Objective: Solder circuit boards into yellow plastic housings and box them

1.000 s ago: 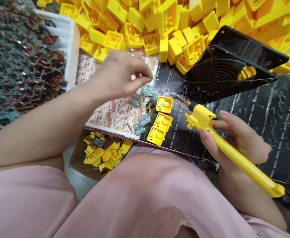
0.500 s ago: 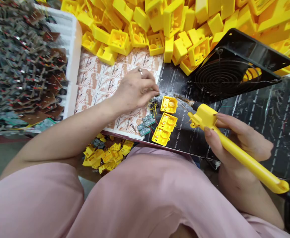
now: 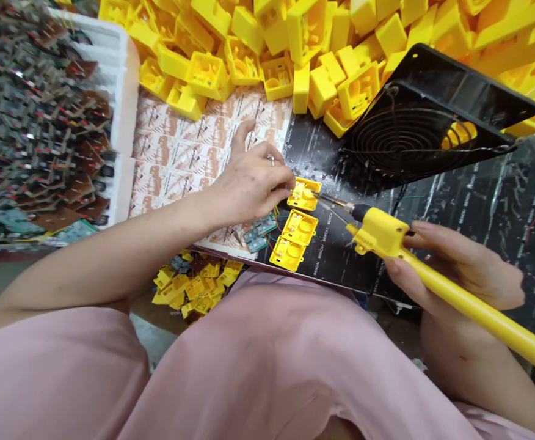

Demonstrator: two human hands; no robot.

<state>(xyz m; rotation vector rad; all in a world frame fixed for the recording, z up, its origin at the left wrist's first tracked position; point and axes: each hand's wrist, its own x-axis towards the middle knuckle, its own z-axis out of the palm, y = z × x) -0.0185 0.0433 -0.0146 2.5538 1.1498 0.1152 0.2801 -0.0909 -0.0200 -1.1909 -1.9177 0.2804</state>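
My right hand (image 3: 464, 263) is closed around a yellow soldering iron (image 3: 469, 293) with a thin solder feed tube beside its tip. That tip reaches over the uppermost small yellow plastic case (image 3: 305, 194). At the same case's left edge is my left hand (image 3: 253, 177), thumb and forefinger pinched together; what they hold, if anything, is too small to make out. Nearer me lie two more open yellow cases (image 3: 294, 239), joined by thin wires to green circuit boards (image 3: 261, 232).
Behind the cases stands a black fan (image 3: 400, 140) with a wire grille. Yellow housings (image 3: 308, 30) are heaped along the back. A white foam tray (image 3: 125, 104) full of circuit boards sits at left. Below the table edge is a pile of yellow parts (image 3: 196, 284).
My left hand has moved down to the uppermost case's edge, its little finger now raised. The soldering iron's tip has come left and down, from beside that case to over it.
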